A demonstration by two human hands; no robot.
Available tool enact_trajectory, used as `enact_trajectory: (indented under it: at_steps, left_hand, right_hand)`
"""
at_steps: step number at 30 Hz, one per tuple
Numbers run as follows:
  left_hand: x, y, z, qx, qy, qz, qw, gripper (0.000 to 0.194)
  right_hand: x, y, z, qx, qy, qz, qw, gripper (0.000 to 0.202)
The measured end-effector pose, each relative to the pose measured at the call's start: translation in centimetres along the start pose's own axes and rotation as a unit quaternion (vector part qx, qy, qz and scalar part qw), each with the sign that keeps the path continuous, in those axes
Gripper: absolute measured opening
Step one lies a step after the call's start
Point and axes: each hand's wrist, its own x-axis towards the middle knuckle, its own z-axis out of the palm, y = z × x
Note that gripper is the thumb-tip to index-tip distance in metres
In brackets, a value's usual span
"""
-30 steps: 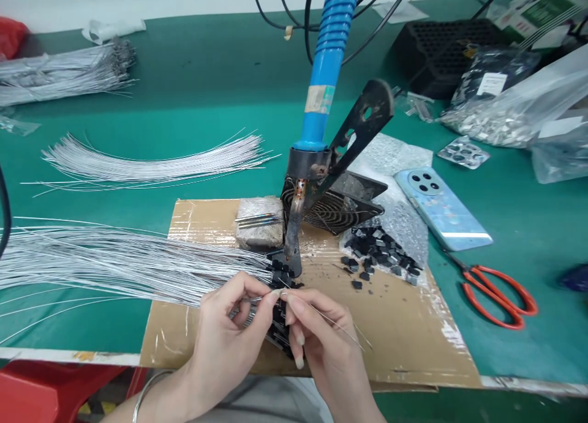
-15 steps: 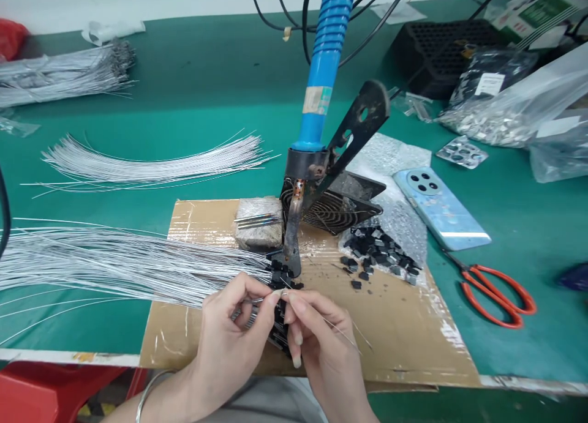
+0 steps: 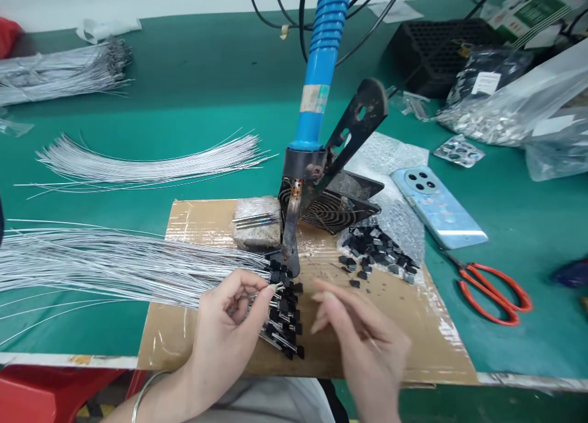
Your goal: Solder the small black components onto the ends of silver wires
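Observation:
My left hand (image 3: 236, 322) pinches the end of a thin white wire (image 3: 279, 286) between thumb and forefinger, over the black-tipped ends of a wire bundle. The bundle of long pale wires (image 3: 114, 264) runs to the left, its small black end pieces (image 3: 287, 313) gathered on the cardboard. My right hand (image 3: 362, 337) is over the cardboard to the right of the bundle, slightly smeared by motion, fingers loosely stretched with nothing visible in them. Beyond it lies a pile of small black pieces (image 3: 381, 248) on bubble wrap (image 3: 404, 218).
A blue-handled soldering iron (image 3: 316, 86) hangs in a black stand (image 3: 351, 135), tip down near the bundle. The cardboard sheet (image 3: 193, 343) lies beneath. Rightward are a phone (image 3: 438, 205) and red-handled scissors (image 3: 498, 294). Another wire bundle (image 3: 151, 166) lies behind.
My right hand has let go at the pinched wire and moved right, away from my left hand. My left hand keeps its pinch in nearly the same place.

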Motion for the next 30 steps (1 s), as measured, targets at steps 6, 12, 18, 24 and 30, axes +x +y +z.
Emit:
enact_trajectory:
  at_steps: [6,12,18,24,30]
  left_hand:
    - [0.4,0.6,-0.7,0.002,-0.022,-0.004,1.0,0.014]
    - [0.4,0.7,-0.6,0.018,-0.021,0.007,1.0,0.014]
    - [0.5,1.5,-0.6,0.035,-0.011,0.02,0.999,0.014]
    - [0.8,2.3,-0.8,0.011,-0.012,0.028,0.999,0.011]
    - [0.8,2.0,-1.0,0.066,-0.038,0.01,0.997,0.016]
  right_hand:
    - [4.0,3.0,-7.0,-0.33,0.045,-0.138,0.933,0.02]
    - [4.5,3.4,-7.5,-0.333,-0.006,-0.065,0.941,0.029]
    - [3.5,3.1,-7.0,-0.324,-0.005,-0.02,0.946,0.027]
    - [2.4,1.9,-4.4,-0.154,0.033,0.002,0.988,0.02]
    - [0.9,-1.7,-0.1,0.016,-0.024,0.061,0.998,0.004]
